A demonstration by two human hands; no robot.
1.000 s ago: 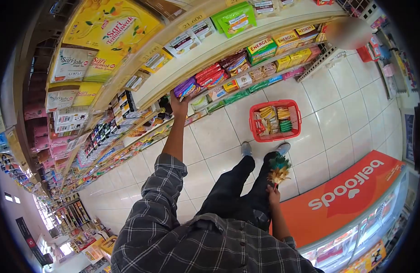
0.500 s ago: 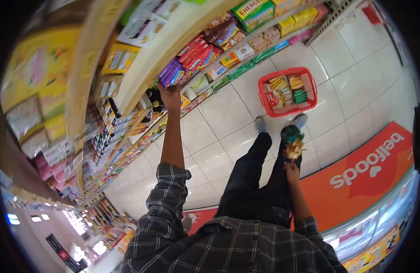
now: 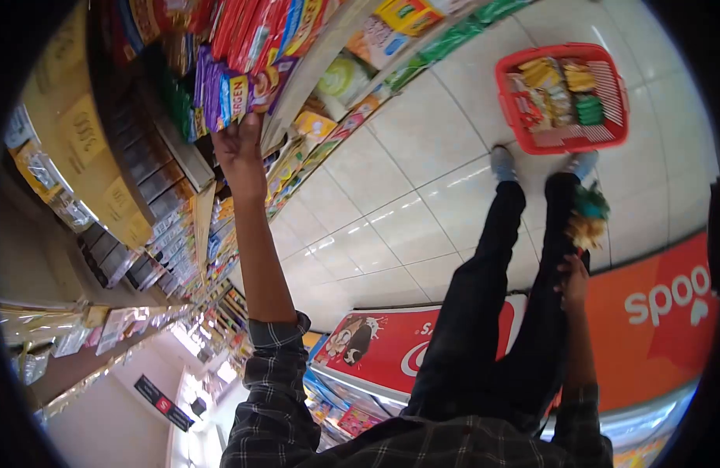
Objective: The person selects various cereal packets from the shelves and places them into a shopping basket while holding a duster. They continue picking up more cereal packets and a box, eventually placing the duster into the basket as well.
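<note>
My left hand point(image 3: 241, 156) reaches up to a shelf, its fingers closed at the lower edge of a bunch of purple Energen sachets point(image 3: 237, 93). Part of the grip is hidden behind the packs. Directly beyond them stand red sachets point(image 3: 254, 35) in the same row. Down by my leg, my right hand point(image 3: 574, 279) is closed around the thin red handle of a duster with a teal and gold tufted head point(image 3: 589, 218). The duster points away from me and looks blurred.
A red shopping basket point(image 3: 506, 101) holding several packaged goods sits on the tiled floor point(image 3: 375, 210) beyond my feet. Shelves with price labels point(image 3: 87, 132) run along the left. A red freezer point(image 3: 375, 343) and an orange panel point(image 3: 648, 320) are near my legs.
The view has turned and moved closer to the shelf, so the basket appears farther up and right. My left hand stays at the purple sachets; my right still holds the duster.
</note>
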